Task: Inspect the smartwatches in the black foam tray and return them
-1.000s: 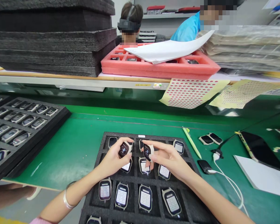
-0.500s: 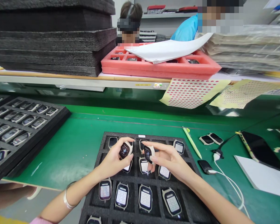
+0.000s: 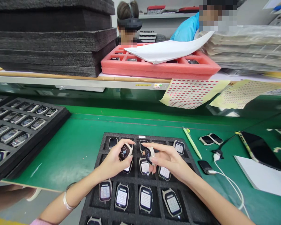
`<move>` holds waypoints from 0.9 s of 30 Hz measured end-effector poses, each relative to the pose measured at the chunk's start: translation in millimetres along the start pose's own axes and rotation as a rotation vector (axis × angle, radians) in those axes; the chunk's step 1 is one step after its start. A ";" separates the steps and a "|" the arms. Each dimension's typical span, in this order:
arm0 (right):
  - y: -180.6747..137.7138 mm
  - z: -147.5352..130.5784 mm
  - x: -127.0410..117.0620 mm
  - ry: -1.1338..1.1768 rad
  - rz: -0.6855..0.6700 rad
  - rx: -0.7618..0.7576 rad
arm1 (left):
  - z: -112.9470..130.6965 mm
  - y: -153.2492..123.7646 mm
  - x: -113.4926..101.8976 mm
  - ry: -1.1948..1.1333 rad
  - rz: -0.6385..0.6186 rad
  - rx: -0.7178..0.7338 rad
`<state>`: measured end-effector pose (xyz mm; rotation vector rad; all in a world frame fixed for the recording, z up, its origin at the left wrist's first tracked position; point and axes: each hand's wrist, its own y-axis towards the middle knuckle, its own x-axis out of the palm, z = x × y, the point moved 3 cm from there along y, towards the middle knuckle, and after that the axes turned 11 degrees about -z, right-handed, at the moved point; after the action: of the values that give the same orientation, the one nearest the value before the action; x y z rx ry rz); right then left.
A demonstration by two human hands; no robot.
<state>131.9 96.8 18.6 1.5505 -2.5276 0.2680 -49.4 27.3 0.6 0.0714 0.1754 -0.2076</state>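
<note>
My left hand (image 3: 113, 162) is closed around a smartwatch body (image 3: 124, 152) with a dark lit screen, held just above the black foam tray (image 3: 100, 156). My right hand (image 3: 170, 161) pinches a second smartwatch body (image 3: 149, 154) between thumb and fingers, close beside the first. Both watches hover over the tray's upper rows. Several more watch bodies with lit white screens (image 3: 145, 198) lie in the tray's pockets below my hands.
A second black tray of watches (image 3: 18, 125) sits at the left on the green mat. A green pen (image 3: 192, 142), loose watch bodies (image 3: 211, 139), a white cable (image 3: 227, 178) and a phone (image 3: 259, 150) lie right. Pink tray (image 3: 159, 67) and foam stacks (image 3: 51, 37) fill the shelf; two people sit beyond.
Both hands stay over the tray holding their watches; the right hand has sunk slightly and drawn a little nearer the left. Nothing was let go.
</note>
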 end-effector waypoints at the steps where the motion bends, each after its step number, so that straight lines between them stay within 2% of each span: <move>1: -0.1 -0.1 -0.1 0.000 0.005 0.002 | -0.1 -0.1 -0.1 0.002 0.001 -0.001; 14: -1.3 -0.5 0.7 -0.005 0.050 0.032 | 1.1 -0.5 -1.4 0.019 0.041 -0.003; 27: -1.3 1.9 -0.6 -0.010 0.019 0.025 | -1.7 0.0 -2.3 -0.021 0.059 -0.002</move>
<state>133.2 96.3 16.7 1.5409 -2.5570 0.2959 -51.9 27.9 -0.7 0.0721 0.1522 -0.1494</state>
